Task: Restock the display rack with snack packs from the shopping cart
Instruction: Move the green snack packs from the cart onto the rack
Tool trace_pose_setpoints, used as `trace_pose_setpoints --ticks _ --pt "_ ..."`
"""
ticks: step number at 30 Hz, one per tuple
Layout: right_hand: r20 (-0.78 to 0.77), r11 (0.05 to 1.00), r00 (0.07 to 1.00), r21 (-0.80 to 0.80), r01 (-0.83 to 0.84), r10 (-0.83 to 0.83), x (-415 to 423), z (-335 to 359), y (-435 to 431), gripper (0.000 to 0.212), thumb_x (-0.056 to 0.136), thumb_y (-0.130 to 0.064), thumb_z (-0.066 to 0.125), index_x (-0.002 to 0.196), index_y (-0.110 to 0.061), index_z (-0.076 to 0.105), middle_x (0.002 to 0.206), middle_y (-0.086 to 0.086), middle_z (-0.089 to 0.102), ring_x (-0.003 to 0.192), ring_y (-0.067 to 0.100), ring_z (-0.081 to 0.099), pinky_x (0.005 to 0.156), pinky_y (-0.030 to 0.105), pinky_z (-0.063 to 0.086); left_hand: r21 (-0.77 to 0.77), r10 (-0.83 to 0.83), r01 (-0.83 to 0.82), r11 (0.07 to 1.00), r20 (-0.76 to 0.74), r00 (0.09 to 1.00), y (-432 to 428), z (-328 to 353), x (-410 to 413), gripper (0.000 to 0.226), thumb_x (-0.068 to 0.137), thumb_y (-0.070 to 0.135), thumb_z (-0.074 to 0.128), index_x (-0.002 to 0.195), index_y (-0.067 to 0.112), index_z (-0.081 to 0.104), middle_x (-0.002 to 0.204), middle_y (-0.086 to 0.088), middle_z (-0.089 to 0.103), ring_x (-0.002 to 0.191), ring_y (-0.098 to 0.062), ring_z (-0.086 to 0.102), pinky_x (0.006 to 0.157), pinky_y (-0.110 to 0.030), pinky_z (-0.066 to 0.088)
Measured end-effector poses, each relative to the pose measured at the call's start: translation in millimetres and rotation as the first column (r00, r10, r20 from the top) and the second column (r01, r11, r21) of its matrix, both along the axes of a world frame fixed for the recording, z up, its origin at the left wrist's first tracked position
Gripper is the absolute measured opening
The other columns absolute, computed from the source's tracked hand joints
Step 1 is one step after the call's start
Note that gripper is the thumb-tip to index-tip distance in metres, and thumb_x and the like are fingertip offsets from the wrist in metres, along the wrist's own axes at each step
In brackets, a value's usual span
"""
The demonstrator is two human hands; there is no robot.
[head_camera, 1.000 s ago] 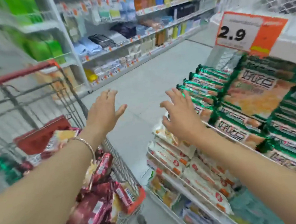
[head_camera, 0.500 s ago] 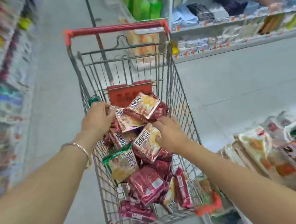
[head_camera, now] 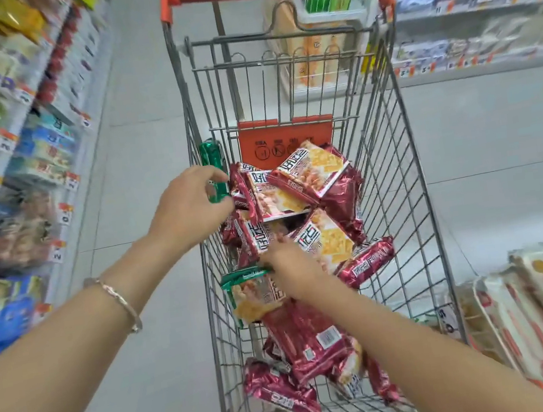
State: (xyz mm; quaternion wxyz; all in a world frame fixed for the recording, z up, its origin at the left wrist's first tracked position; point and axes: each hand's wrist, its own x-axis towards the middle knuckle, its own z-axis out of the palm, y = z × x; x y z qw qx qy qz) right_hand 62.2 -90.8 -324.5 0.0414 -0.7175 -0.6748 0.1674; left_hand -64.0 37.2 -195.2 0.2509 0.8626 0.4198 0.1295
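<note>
Red packs (head_camera: 309, 342) fill the cart (head_camera: 384, 156) at centre frame; our left hand (head_camera: 187, 206) pinches an upright green pack (head_camera: 211, 155), our right hand (head_camera: 294, 268) lies on a green-edged pack (head_camera: 251, 298), grip unclear.

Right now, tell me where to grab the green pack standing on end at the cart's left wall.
Pinch the upright green pack across its narrow width near the middle, coming from above on the near side: it stands on end against the cart wall, with red packs crowding its right. The left hand grips it there.
</note>
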Motion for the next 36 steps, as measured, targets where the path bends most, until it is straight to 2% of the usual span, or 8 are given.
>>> trace_pose_setpoints --ticks 4,7,13,19,23,28,33,36 --pt "-0.209 0.994 0.976 0.080 0.077 -0.058 45 64 -6 0.010 0.090 -0.011 0.069 0.096 -0.008 0.077 0.096 0.007 0.068 0.090 0.025 0.061 0.085 0.041 0.050 -0.398 -0.341 0.247 0.883 -0.186 0.921 -17 -6 18 0.097 0.073 0.040 0.085 0.153 0.024 0.033 0.153 0.003 0.043 0.136 -0.017 0.045 0.109 -0.029 0.037" --pt "-0.339 0.976 0.935 0.145 0.164 -0.107 72 118 -13 0.007 0.088 -0.013 0.074 0.094 -0.012 0.077 0.089 -0.004 0.064 0.085 0.014 0.058 0.079 0.031 0.047 -0.480 -0.442 0.284 0.830 -0.254 0.860 -28 -12 34 0.104 0.064 0.056 0.086 0.151 0.024 0.038 0.148 0.003 0.050 0.129 -0.019 0.051 0.111 -0.033 0.038" --pt "-0.653 0.845 0.718 0.224 0.486 -0.240 96 161 -14 0.036 0.097 -0.015 0.062 0.132 -0.022 0.057 0.132 -0.006 0.057 0.120 0.008 0.056 0.096 0.026 0.051 -0.577 -0.062 0.103 0.810 0.090 0.994 3 14 24 0.042 0.073 0.029 0.086 0.107 0.014 0.067 0.101 0.000 0.075 0.093 -0.018 0.070 0.095 -0.039 0.051" --pt "-0.650 0.748 0.588 0.046 0.662 -0.481 83 106 11 0.024 0.094 0.000 0.052 0.098 -0.018 0.068 0.101 -0.001 0.070 0.084 0.011 0.063 0.070 0.022 0.050 -0.760 0.547 -0.062 0.647 0.406 0.732 60 41 -24 0.042 0.081 0.021 0.077 0.121 0.016 0.067 0.098 0.004 0.076 0.083 -0.010 0.072 0.067 -0.029 0.054" --pt "-0.595 0.799 0.623 -0.053 0.600 -0.507 59 71 57 0.023 0.095 -0.001 0.053 0.108 -0.009 0.070 0.107 0.003 0.070 0.088 0.012 0.061 0.067 0.013 0.044 -0.756 0.644 -0.109 0.645 0.462 0.610 83 37 -35 0.048 0.081 0.028 0.077 0.126 0.017 0.066 0.094 0.008 0.074 0.086 -0.012 0.068 0.074 -0.032 0.052" --pt "-0.638 0.771 0.544 -0.125 0.625 -0.545 32 57 124 0.019 0.096 -0.011 0.056 0.114 -0.011 0.061 0.108 0.002 0.064 0.080 0.017 0.059 0.073 0.032 0.051 -0.808 0.734 -0.113 0.579 0.455 0.505 103 32 -34 0.038 0.089 0.023 0.071 0.126 0.018 0.064 0.094 0.005 0.073 0.085 -0.015 0.069 0.072 -0.031 0.053" --pt "-0.616 0.757 0.563 -0.086 0.648 -0.551 13 39 176 0.054 0.094 -0.019 0.065 0.141 -0.006 0.042 0.118 0.009 0.062 0.094 0.023 0.064 0.086 0.042 0.056 -0.838 0.748 -0.102 0.536 0.416 0.517 118 23 -31 0.046 0.087 0.028 0.073 0.130 0.016 0.061 0.083 0.008 0.075 0.076 -0.012 0.071 0.072 -0.033 0.053" --pt "-0.681 0.725 0.436 -0.207 0.657 -0.589 3 24 192 0.075 0.090 -0.049 0.066 0.146 -0.008 0.037 0.124 0.010 0.063 0.105 0.027 0.064 0.091 0.043 0.054 -0.845 0.754 -0.107 0.523 0.401 0.519 123 20 -27 0.047 0.087 0.028 0.073 0.130 0.015 0.061 0.084 0.006 0.076 0.073 -0.011 0.071 0.072 -0.033 0.053"
